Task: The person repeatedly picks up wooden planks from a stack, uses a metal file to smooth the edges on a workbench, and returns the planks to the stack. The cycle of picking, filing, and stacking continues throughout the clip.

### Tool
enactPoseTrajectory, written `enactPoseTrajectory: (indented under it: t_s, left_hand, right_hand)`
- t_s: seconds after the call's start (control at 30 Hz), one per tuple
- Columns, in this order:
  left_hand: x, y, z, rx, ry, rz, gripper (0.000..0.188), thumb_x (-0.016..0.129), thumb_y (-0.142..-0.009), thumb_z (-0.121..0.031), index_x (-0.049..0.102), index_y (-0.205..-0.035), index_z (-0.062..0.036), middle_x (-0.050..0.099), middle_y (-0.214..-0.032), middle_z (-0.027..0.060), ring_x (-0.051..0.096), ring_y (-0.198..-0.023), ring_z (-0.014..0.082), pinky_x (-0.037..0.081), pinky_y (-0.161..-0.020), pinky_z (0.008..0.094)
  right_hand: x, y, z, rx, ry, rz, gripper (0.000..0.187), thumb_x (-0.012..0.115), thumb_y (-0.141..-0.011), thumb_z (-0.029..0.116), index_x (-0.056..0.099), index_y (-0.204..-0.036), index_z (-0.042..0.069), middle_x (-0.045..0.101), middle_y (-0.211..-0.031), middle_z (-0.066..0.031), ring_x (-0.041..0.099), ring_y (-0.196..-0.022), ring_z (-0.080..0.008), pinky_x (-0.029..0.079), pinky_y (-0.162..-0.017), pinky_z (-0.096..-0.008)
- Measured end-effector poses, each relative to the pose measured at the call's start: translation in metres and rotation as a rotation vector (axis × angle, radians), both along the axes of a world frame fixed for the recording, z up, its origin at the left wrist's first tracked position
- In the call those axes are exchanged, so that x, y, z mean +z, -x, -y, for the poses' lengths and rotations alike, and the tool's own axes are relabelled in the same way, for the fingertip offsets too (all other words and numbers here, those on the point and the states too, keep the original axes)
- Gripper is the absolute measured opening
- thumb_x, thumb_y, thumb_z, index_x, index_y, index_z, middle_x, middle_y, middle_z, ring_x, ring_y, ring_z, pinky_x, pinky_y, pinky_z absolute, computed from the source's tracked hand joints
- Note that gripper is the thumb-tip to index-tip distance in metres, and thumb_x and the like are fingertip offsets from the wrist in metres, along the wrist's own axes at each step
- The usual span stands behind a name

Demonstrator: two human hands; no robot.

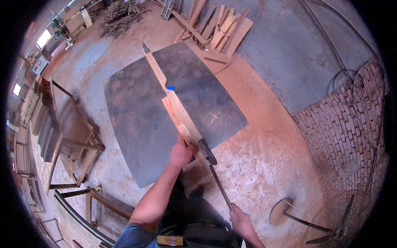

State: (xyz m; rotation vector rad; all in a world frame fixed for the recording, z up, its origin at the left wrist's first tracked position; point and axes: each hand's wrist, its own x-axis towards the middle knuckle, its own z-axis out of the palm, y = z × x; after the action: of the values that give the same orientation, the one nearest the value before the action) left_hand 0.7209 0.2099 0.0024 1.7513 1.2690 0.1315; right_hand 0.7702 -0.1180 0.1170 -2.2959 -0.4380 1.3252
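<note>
Reaching forward over a dark tabletop (136, 128) is a long, narrow piece of wood (182, 115), wider in its near half and stepped down to a slim far part. A dark metal fitting (206, 152) sits at its near end, a smaller one (145, 48) at the far tip. Something small and blue (170, 88) shows near its step. My left hand (182, 153) is closed around the wood's near part, its fingertips partly hidden. Below the near fitting, a thin dark bar (221, 187) slants toward me, and my right hand (242, 223) is closed on its lower end.
Frames with stacked boards (47, 132) stand at the left, beside a low metal frame (105, 202). Planks (227, 31) and a scrap pile (124, 18) lie at the back. A pedestal fan (339, 231) is near right, by a brick surface (339, 132). Sawdust covers much floor.
</note>
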Motion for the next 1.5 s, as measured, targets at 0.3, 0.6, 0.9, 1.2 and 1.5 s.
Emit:
enactPoseTrajectory:
  t_s: [0.3, 0.6, 0.9, 1.2, 1.5]
  left_hand:
    - [0.005, -0.013, -0.01, 0.102, -0.005, -0.147, 0.032, 0.053, -0.082, -0.015, 0.047, -0.11, 0.0002, 0.063, -0.097, 0.0283, 0.062, -0.093, 0.0437, 0.05, -0.081, 0.0483]
    - [0.008, 0.088, 0.012, 0.213, 0.755, 0.88, 0.031, 0.046, -0.08, 0.0, 0.053, -0.11, 0.0029, 0.063, -0.099, 0.0152, 0.065, -0.089, 0.0284, 0.055, -0.071, 0.0347]
    - [0.007, 0.099, 0.009, 0.744, 0.996, 1.189, 0.058, 0.031, -0.096, -0.057, 0.05, -0.119, -0.0069, 0.054, -0.083, 0.0088, 0.051, -0.065, 0.0218, 0.046, -0.059, 0.0352]
    - [0.058, 0.12, -0.012, 0.46, 1.08, 1.479, 0.037, 0.046, -0.092, -0.037, 0.055, -0.111, -0.0056, 0.05, -0.077, 0.0085, 0.043, -0.06, 0.0188, 0.039, -0.046, 0.0301]
    - [0.081, 0.114, -0.028, 0.455, 0.945, 1.463, 0.047, 0.042, -0.095, -0.045, 0.055, -0.114, -0.0042, 0.046, -0.074, 0.0063, 0.041, -0.059, 0.0184, 0.037, -0.045, 0.0281]
  right_hand:
    - [-0.015, 0.001, 0.018, -0.044, -0.037, 0.016, 0.043, 0.05, -0.093, 0.021, 0.049, -0.132, 0.004, 0.061, -0.076, -0.0127, 0.06, -0.072, -0.0176, 0.049, -0.069, -0.0311]
    - [-0.012, 0.001, 0.028, -0.064, -0.047, 0.031, 0.042, 0.049, -0.093, 0.022, 0.05, -0.131, 0.004, 0.062, -0.075, -0.0124, 0.061, -0.069, -0.0188, 0.05, -0.067, -0.0325]
    - [-0.034, 0.002, 0.052, -0.051, -0.151, 0.095, 0.039, 0.051, -0.093, 0.018, 0.052, -0.129, 0.004, 0.061, -0.073, -0.0081, 0.058, -0.065, -0.0136, 0.049, -0.063, -0.0294]
    - [-0.04, -0.005, 0.067, -0.114, -0.181, 0.17, 0.04, 0.051, -0.093, 0.019, 0.052, -0.129, 0.001, 0.059, -0.067, -0.008, 0.057, -0.062, -0.0131, 0.049, -0.061, -0.0283]
    - [-0.043, 0.0, 0.066, -0.253, -0.154, 0.112, 0.04, 0.052, -0.094, 0.02, 0.053, -0.128, -0.001, 0.058, -0.066, -0.0069, 0.055, -0.061, -0.0116, 0.048, -0.06, -0.0276]
